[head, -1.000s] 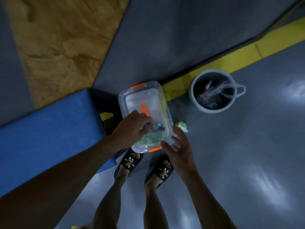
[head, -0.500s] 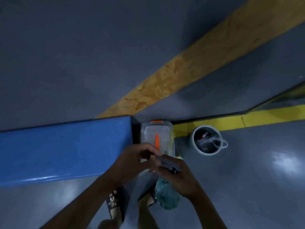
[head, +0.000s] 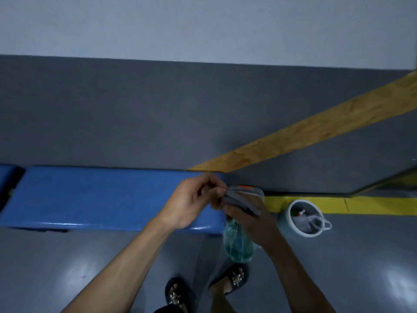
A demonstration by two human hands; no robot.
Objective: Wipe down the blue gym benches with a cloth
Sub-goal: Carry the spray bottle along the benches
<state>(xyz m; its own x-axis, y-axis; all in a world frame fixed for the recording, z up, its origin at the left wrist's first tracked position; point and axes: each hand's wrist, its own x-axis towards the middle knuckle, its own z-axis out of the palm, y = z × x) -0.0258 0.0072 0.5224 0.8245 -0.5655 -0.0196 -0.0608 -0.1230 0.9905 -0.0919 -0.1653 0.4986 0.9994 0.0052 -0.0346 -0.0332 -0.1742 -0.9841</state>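
The blue bench (head: 90,197), a long padded surface with a glossy front edge, runs from the left of the view to its right end near the middle, its back edge against the grey wall; grey floor (head: 67,267) lies open in front of it. Above the surface's right end the left hand (head: 191,199) pinches one end of a folded grey cloth (head: 242,201) with curled fingers. The right hand (head: 255,220) grips the cloth's other end and the neck of a clear green spray bottle (head: 238,243) that hangs over the floor just off the surface's right front corner. A clear box (head: 252,190) with an orange clasp stands beyond the hands, and a white bucket (head: 291,220) sits further right beside the yellow floor stripe (head: 372,205).
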